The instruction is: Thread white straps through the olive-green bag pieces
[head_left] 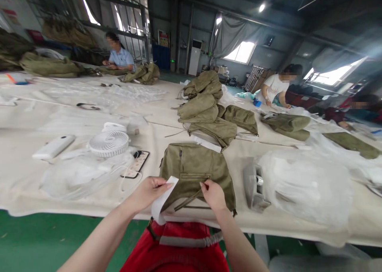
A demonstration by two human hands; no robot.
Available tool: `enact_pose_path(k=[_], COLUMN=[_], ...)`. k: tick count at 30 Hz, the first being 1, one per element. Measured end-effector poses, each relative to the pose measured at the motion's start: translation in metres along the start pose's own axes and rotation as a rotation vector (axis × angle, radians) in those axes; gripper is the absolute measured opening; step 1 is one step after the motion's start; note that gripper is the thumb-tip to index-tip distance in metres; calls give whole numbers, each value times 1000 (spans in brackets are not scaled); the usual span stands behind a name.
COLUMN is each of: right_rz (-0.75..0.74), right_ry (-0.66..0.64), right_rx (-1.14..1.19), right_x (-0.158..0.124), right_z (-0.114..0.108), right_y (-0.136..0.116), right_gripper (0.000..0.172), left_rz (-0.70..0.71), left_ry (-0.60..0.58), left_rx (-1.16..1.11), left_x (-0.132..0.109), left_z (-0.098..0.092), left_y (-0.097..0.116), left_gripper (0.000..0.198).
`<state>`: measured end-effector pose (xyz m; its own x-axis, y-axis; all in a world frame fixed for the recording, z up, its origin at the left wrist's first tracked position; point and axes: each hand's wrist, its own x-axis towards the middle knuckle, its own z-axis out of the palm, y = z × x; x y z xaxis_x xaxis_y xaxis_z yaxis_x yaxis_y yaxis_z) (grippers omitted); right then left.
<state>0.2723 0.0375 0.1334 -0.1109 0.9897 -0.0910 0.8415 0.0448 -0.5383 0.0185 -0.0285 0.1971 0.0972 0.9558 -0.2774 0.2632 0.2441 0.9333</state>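
Note:
An olive-green bag (197,157) lies on the cloth-covered table right before me, its zipped pocket (195,176) facing up. Between the thumb and fingers of my left hand (149,193) is a white strip (162,199), which curls down over the bag's near left edge. My right hand (214,195) is closed in a pinch just below the pocket's right end. A narrow olive strap (187,200) runs from those fingertips toward the lower left across the bag. My right fingers partly hide where the strap is gripped.
Left of the bag are a phone (135,164), a roll of white tape (109,143), a white rectangular device (54,147) and clear plastic. A metal dispenser (256,184) and a plastic bundle (307,188) stand right. Several olive bags (198,108) lie beyond; co-workers sit farther off.

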Motion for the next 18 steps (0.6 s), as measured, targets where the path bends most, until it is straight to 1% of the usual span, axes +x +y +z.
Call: enact_pose_path(k=[1,2,4,5,6,8,10,13,15,16,18], right_rz=[45,84,135,157,183,230,252,221,198,196,194], right_ry=[-9,-27,-50,-45,-43,-71,-134,-257,-316,-329,-346], right_rx=[-135,-219,-259,-221,-125,166,433,900,1280,1419,1534], right_x=[2,3,5,6,7,9,9,2,-4,-7,-12], right_z=[3,6,15,19,24,31,33,25,15,10,2], right_y=[8,14,20,21,21,20,20,18,17,16,14], right_gripper=[42,48,53,51,45,34,32,28,26,27,25], left_rz=[8,19,29,27,27,50,112,201,222,227,235], left_ry=[-47,-88,-164,-207,-254,-343,-394,-378,-359,-356,-357], left_rx=[42,79,148,183,217,289,358,464,522,543,572], left_x=[-2,-2,-2,0,1,6,10,16,19,20,21], left_z=[-6,-10,-12,-10,-6,3,13,23,26,27,27], left_y=[-2,-2,0,3,5,8,6,-6,-16,-21,-28], left_gripper=[54,54,54,54,54,53,51,47,47,47,48])
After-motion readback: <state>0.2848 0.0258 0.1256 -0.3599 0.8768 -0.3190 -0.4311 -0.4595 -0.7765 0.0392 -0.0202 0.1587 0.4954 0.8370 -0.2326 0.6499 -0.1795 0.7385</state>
